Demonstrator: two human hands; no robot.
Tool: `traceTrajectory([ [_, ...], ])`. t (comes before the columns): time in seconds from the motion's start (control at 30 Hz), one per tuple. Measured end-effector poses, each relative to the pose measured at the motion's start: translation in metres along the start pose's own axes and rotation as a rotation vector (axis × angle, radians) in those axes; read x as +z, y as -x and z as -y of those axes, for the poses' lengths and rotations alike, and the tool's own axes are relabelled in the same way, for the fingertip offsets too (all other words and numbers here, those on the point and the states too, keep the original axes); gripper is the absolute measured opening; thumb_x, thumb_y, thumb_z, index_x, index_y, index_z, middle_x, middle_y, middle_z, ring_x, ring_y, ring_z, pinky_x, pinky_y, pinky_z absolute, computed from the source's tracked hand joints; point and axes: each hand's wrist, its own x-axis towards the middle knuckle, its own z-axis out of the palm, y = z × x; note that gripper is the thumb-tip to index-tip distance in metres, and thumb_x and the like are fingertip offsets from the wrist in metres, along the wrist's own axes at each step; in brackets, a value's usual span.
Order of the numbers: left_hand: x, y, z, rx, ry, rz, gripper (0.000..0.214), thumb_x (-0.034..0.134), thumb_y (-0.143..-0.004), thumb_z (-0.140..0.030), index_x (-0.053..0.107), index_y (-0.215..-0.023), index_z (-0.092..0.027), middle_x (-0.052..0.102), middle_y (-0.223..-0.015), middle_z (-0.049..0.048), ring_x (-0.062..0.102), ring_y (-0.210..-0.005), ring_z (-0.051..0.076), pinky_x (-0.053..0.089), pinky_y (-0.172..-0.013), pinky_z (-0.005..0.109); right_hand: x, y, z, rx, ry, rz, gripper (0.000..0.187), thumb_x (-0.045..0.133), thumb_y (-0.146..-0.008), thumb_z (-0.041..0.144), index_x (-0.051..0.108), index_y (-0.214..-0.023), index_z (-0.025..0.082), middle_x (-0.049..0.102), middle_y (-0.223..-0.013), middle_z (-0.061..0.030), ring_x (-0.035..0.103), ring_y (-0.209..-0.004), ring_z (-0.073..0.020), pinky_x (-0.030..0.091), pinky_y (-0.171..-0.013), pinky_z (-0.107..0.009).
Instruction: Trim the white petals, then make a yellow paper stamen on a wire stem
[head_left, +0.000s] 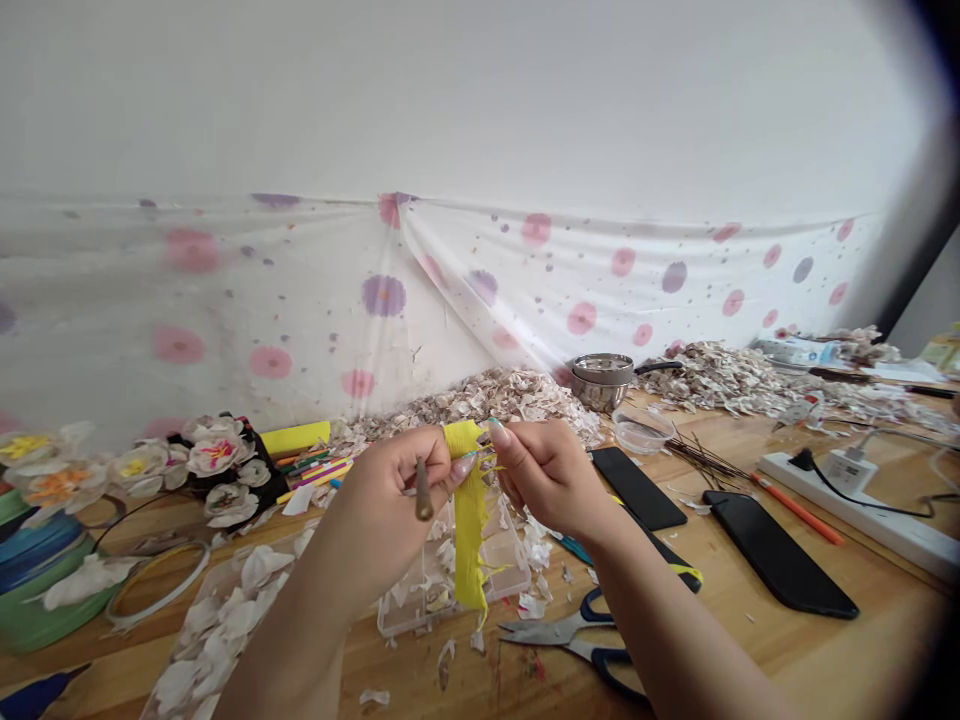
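My left hand (390, 500) is closed round the upper part of a yellow crepe paper strip (469, 540), which hangs down with a ragged, fringed right edge. A brown stick-like tool (423, 492) with a blunt end also pokes out of that hand, toward me. My right hand (553, 475) pinches at the fringed edge with thumb and forefinger, close beside the left fingertips. Exactly what lies between the right fingertips is partly hidden. Beneath the strip is a clear plastic compartment box (397, 622) with pale petal-like flakes. Scissors (555, 632) lie partly open below my right wrist.
Piles of pale flakes (517, 395) line the wall. Shell-like flowers (217, 455) and a petal tray (217, 620) are at left. Metal bowls (602, 383), thin wires (709, 460), dark flat slabs (776, 550), an orange pen (799, 510) and a power strip (870, 510) lie right.
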Motion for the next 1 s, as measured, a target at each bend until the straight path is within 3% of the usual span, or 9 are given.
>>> traceTrajectory([
  [0.23, -0.004, 0.001, 0.003, 0.018, -0.029, -0.027, 0.038, 0.053, -0.083, -0.028, 0.024, -0.059, -0.023, 0.02, -0.056, -0.0086, 0.02, -0.049, 0.009, 0.019, -0.042, 0.02, -0.004, 0.0, -0.008, 0.08, -0.256, 0.051, 0.053, 0.038, -0.099, 0.055, 0.056, -0.067, 0.017, 0.057, -0.057, -0.0002, 0.05, -0.051, -0.0091, 0.039, -0.053, -0.023],
  [0.47, -0.005, 0.002, 0.004, 0.031, -0.037, -0.032, 0.038, 0.053, -0.083, -0.029, 0.025, -0.059, -0.024, 0.02, -0.056, -0.0086, 0.019, -0.049, 0.009, 0.018, -0.042, 0.021, -0.007, 0.0, -0.008, 0.092, -0.288, 0.053, 0.034, 0.056, -0.094, 0.044, 0.058, -0.073, 0.017, 0.058, -0.061, 0.0009, 0.051, -0.054, -0.0092, 0.04, -0.053, -0.022],
  [0.7, -0.004, 0.002, 0.0, 0.012, -0.02, -0.021, 0.038, 0.053, -0.083, -0.027, 0.024, -0.058, -0.023, 0.02, -0.055, -0.0088, 0.019, -0.049, 0.009, 0.02, -0.042, 0.019, -0.002, -0.001, -0.002, 0.0, -0.089, 0.041, 0.035, 0.049, -0.096, 0.028, 0.047, -0.062, 0.019, 0.048, -0.052, 0.004, 0.041, -0.047, -0.0071, 0.033, -0.048, -0.021],
  [1.0, -0.003, 0.001, -0.002, 0.015, 0.004, -0.011, 0.038, 0.053, -0.083, -0.025, 0.024, -0.058, -0.023, 0.021, -0.055, -0.0088, 0.019, -0.05, 0.009, 0.021, -0.042, 0.018, 0.005, 0.001, 0.001, -0.001, 0.076, 0.011, 0.043, 0.039, -0.098, 0.031, 0.031, -0.057, 0.021, 0.033, -0.046, 0.0064, 0.03, -0.041, -0.0068, 0.022, -0.042, -0.023],
])
